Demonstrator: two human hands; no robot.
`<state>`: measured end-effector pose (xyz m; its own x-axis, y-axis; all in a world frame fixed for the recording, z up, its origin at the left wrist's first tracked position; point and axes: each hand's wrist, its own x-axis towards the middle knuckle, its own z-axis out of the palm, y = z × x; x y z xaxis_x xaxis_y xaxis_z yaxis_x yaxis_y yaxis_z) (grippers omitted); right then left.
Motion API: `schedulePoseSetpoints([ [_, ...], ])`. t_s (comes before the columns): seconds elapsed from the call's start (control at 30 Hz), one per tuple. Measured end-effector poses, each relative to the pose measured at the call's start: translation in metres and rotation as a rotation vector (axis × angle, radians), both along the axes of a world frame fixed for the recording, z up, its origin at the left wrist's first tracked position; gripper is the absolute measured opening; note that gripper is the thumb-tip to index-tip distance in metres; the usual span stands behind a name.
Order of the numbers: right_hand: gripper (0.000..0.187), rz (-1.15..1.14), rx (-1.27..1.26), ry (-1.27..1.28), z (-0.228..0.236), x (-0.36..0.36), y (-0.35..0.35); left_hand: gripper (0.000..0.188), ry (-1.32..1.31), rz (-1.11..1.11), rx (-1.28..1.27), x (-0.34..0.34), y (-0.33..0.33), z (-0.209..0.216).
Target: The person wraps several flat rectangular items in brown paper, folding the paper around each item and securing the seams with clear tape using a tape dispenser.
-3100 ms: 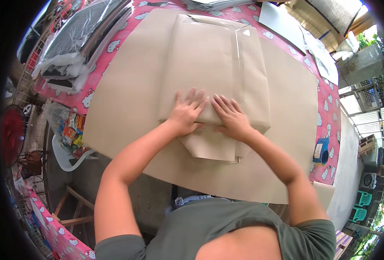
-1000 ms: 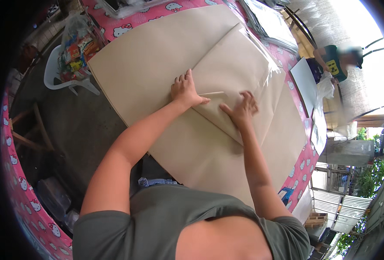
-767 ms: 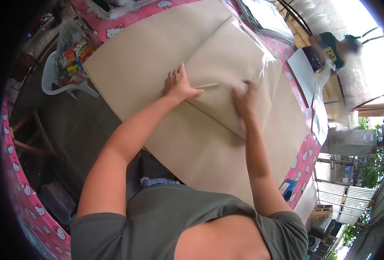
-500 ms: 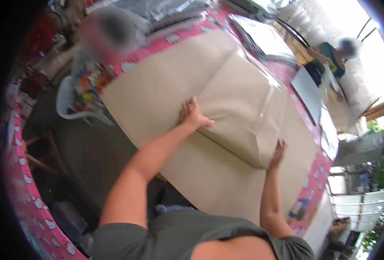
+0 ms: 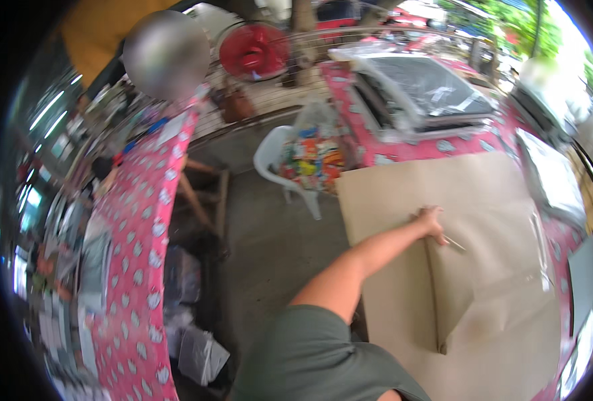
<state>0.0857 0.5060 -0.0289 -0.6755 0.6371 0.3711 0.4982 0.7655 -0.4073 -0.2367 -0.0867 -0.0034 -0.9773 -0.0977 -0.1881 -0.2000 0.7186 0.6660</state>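
A large sheet of brown paper [image 5: 391, 287] lies across the pink table on my right, with a raised, folded brown flap [image 5: 487, 281] on top of it. My left hand [image 5: 431, 224] rests at the far end of the flap's folded edge, its thumb apart from the fingers, somewhat blurred. Beside the thumb a thin, pale, stick-like line [image 5: 454, 243] shows; I cannot tell whether it is an object or a crease. Out of view is my right hand.
Wrapped dark flat panels [image 5: 437, 87] are stacked at the table's far end. A white plastic chair [image 5: 267, 155] holds colourful packets [image 5: 313, 157]. Another pink-covered table [image 5: 133, 287] stands left, beyond the grey floor [image 5: 260, 247]. A red fan [image 5: 253, 52] is at the back.
The view has swung to the left, so the paper now sits at the right side. My left hand has stayed near the folded edge; my right hand has gone out of view.
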Motion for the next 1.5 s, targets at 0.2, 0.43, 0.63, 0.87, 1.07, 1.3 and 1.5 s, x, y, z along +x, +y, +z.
schedulePoseSetpoints([
  [0.2, 0.05, -0.026, -0.139, 0.004, 0.023, 0.005, -0.002, 0.11, -0.124, 0.099, 0.103, 0.011, 0.025, 0.027],
  [0.43, 0.053, 0.04, -0.553, 0.144, 0.128, 0.008, -0.045, 0.112, 0.073, 0.211, 0.303, -0.006, -0.028, -0.047],
  [0.63, 0.078, 0.795, -0.794, 0.041, 0.183, -0.167, -0.236, 0.104, 0.019, 0.215, 0.282, 0.007, 0.02, -0.001],
  [0.87, 0.064, 1.039, -0.701, -0.204, 0.186, -0.3, -0.382, 0.101, 0.227, 0.282, 0.179, 0.025, 0.028, -0.017],
  [1.07, 0.06, 1.048, -0.505, -0.498, 0.145, -0.326, -0.39, 0.092, 0.311, 0.326, 0.216, 0.022, 0.028, -0.026],
  [1.3, 0.059, 1.157, -0.457, -0.607, 0.156, -0.25, -0.317, 0.097, 0.229, 0.275, 0.138, 0.025, 0.023, -0.006],
  [1.5, 0.058, 0.919, -0.467, -1.101, 0.191, -0.166, -0.245, 0.068, 0.62, 0.053, -0.301, 0.038, 0.032, 0.005],
])
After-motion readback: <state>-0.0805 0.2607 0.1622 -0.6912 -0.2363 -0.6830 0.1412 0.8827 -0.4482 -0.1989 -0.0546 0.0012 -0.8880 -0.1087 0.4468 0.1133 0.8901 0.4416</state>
